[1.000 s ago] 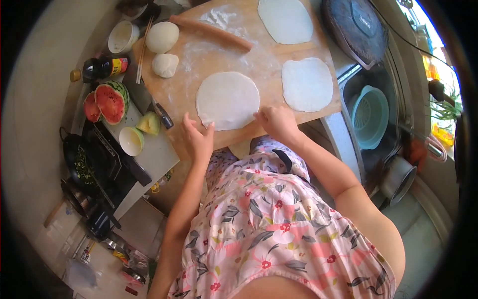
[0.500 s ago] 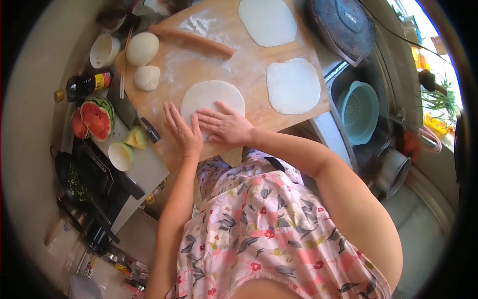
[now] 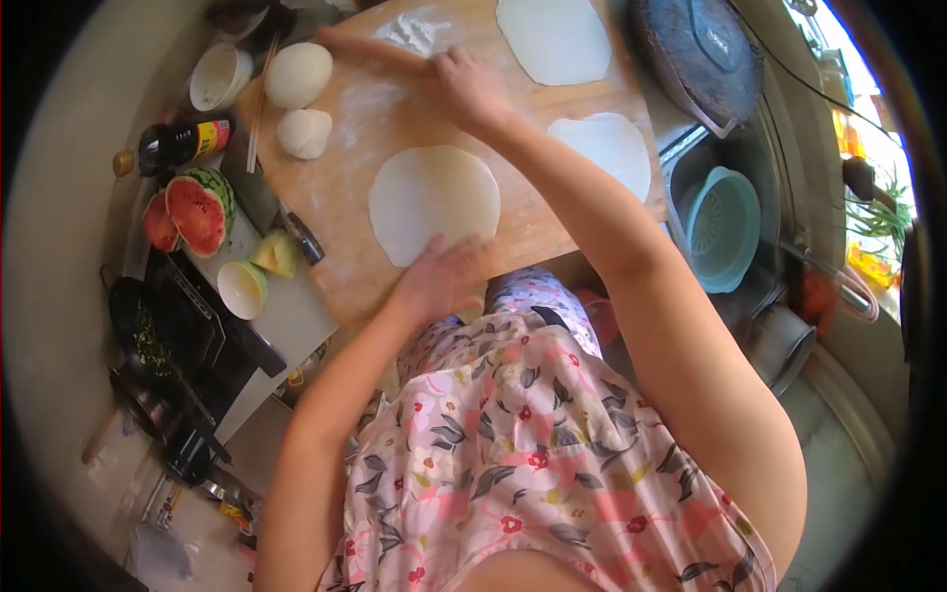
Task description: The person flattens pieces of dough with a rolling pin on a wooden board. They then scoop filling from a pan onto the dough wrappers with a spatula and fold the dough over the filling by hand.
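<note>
A round, flat sheet of dough (image 3: 434, 202) lies on the floured wooden board. My left hand (image 3: 444, 278) is over its near edge, blurred by motion, fingers stretched out and holding nothing. Farther up the board, my right hand (image 3: 475, 91) has its fingers curled over the right end of a wooden rolling pin (image 3: 380, 51); the hand hides that end. Two more flat dough sheets rest on the right: one at the far side (image 3: 555, 39) and another (image 3: 607, 148) partly covered by my right forearm. Two dough balls, a large one (image 3: 299, 76) and a smaller one (image 3: 304, 133), sit at the board's left.
Loose flour (image 3: 414, 35) is heaped at the far side. Left of the board are chopsticks (image 3: 261, 109), a knife (image 3: 301, 235), a dark bottle (image 3: 182, 143), cut watermelon (image 3: 197, 212) and a bowl (image 3: 242, 289). A sink with a turquoise basin (image 3: 725, 232) is on the right.
My right hand has left the dough sheet and reached up to the rolling pin. The left hand has shifted right along the sheet's near edge. The whole view has moved slightly.
</note>
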Available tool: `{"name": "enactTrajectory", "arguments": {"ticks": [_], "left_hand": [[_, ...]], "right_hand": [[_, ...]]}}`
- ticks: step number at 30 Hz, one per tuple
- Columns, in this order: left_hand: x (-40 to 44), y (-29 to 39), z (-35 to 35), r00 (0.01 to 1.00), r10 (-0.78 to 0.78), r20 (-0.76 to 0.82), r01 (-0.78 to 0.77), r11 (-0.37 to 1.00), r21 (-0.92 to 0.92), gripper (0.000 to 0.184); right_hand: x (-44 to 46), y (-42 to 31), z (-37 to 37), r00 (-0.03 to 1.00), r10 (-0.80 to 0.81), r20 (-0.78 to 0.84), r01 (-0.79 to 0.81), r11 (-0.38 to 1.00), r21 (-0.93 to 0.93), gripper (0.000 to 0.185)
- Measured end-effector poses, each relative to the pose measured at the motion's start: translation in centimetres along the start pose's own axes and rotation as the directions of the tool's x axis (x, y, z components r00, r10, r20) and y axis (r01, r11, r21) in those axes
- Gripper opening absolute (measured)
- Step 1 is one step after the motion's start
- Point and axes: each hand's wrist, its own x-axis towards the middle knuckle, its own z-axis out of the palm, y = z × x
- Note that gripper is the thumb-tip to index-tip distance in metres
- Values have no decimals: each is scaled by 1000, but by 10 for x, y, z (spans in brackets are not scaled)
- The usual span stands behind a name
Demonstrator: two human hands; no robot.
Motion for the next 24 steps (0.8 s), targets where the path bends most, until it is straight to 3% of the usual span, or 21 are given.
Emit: {"name": "enactTrajectory", "arguments": {"ticks": [3, 4, 5, 6, 8, 10, 13, 14, 16, 18, 20, 24], "left_hand": [[-30, -7, 18, 995, 97, -9, -98, 987, -125, 63], [-39, -11, 17, 982, 7, -188, -19, 998, -60, 63], [-48, -16, 17, 929, -69, -364, 70, 997, -10, 63], [-53, -18, 17, 838, -131, -530, 168, 986, 23, 63], [-48, -21, -9, 586, -374, -719, 405, 903, -139, 65], [-36, -22, -28, 566, -531, -631, 536, 818, -208, 66], [-27, -33, -24, 553, -667, -500, 676, 710, -199, 69], [-24, -39, -21, 554, -697, -456, 711, 681, -177, 70], [-9, -57, -30, 477, -671, -568, 767, 633, -104, 70], [7, -80, -50, 397, -639, -660, 789, 605, -111, 73], [22, -118, -83, 297, -602, -742, 782, 599, -173, 78], [35, -155, -98, 208, -542, -814, 758, 616, -216, 82]], "right_hand": [[-25, 6, -27, 992, 83, 96, -89, 994, 58, 20], [-43, 12, -34, 1000, 14, 21, -16, 996, 87, 19], [-62, 16, -41, 997, -52, -56, 58, 992, 111, 18], [-80, 11, -55, 996, -88, 5, 87, 989, 122, 19], [-112, -8, -70, 975, -188, 119, 172, 976, 136, 22], [-136, -19, -67, 926, -313, 210, 291, 948, 131, 25], [-154, -24, -57, 875, -222, 431, 225, 973, 45, 41], [-152, -24, -53, 927, -163, 337, 191, 980, -52, 47], [-134, -35, -45, 989, -55, 135, 86, 969, -230, 58], [-93, -26, -24, 990, 19, 137, 22, 956, -293, 70], [-40, -23, -16, 1000, -23, -11, 19, 958, -286, 69], [4, -19, -18, 999, -9, -49, 2, 990, -139, 62]]}}
